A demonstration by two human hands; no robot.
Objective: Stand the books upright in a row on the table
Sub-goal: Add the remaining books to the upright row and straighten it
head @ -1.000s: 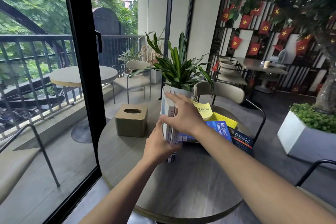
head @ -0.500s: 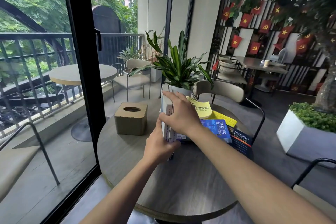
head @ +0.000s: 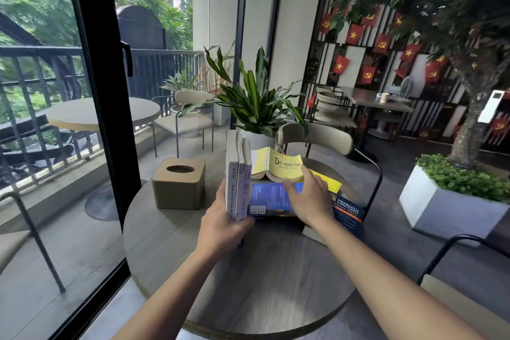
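Observation:
Three pale books (head: 238, 174) stand upright side by side at the middle of the round table (head: 248, 284), spines toward me. My left hand (head: 223, 226) grips their lower near end. To their right lies a blue book (head: 271, 199) flat, with a yellow book (head: 278, 164) on top behind it and a dark blue book (head: 346, 212) further right. My right hand (head: 309, 199) hovers with fingers spread over the blue book's right edge, touching the yellow one's lower corner; it holds nothing.
A tan tissue box (head: 179, 183) sits on the table left of the books. A potted plant (head: 256, 107) and a chair (head: 317, 141) stand behind the table. A glass door frame (head: 105, 119) runs along the left; a white planter (head: 452, 201) is to the right.
My right hand has let go of the tops of the upright books and moved right and down to the flat blue book. My left hand still steadies the upright books.

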